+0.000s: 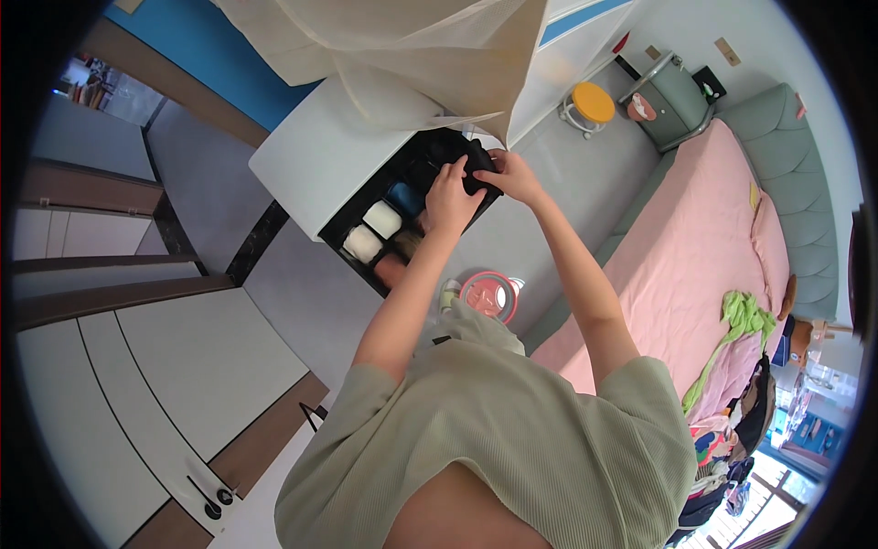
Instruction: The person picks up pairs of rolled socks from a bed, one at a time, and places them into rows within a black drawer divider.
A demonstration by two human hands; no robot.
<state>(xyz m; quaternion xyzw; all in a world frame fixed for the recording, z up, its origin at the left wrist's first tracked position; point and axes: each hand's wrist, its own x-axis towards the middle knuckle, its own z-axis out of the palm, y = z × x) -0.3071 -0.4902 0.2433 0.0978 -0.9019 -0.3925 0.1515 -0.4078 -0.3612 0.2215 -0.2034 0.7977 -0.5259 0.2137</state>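
Both my hands are at the far right end of a black drawer or box (355,268) divided into compartments. My left hand (448,199) has its fingers curled on a folded black cloth item (475,163). From the other side, my right hand (516,177) grips the same black cloth at its edge. Nearer me in the compartments lie a blue roll (405,198), a white roll (382,220), another white roll (362,244) and a reddish-brown roll (390,270). My left hand and forearm hide part of the contents.
A white cabinet top (315,156) adjoins the drawer, with a beige curtain-like cloth (393,55) hanging above. On the floor stand a pink-rimmed bin (491,279) and a yellow-topped stool (593,102). A pink-covered bed (672,238) lies to the right, white cabinet doors (183,366) at left.
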